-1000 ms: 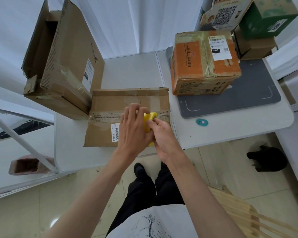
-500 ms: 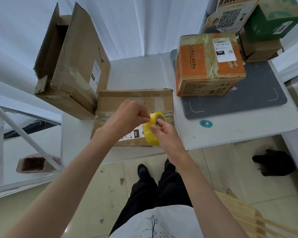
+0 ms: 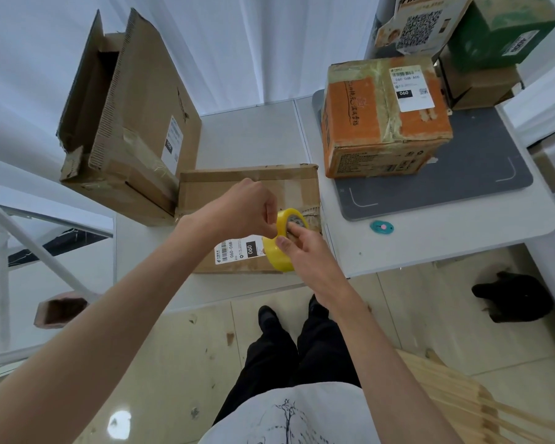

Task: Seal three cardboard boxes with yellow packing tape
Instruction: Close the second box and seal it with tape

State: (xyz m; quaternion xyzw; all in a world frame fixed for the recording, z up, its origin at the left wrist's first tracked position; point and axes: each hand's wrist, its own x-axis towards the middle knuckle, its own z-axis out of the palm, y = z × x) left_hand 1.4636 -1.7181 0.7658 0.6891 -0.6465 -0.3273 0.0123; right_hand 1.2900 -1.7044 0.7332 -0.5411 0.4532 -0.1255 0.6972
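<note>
Right hand [image 3: 305, 254] gripped yellow tape roll [image 3: 281, 240] above flat box [image 3: 237, 193]; left hand [image 3: 247, 209] pinched at roll rim. Advice: free tape end fully, anchor over seam.

A: Soft, even daylight is filling the room, coming through the white curtain [image 3: 205, 49] at twelve o'clock. Shadows are staying faint.

B: Any glare?

A: A small bright spot is shining on the glossy floor [image 3: 119, 424] at seven o'clock, and the orange box [image 3: 382, 116] at one o'clock is catching a sheen on its taped top.

B: Sharpness?

A: The centre is reading crisp; the wide lens is bending straight lines and stretching the forearms toward the edges, where detail is softening.
</note>
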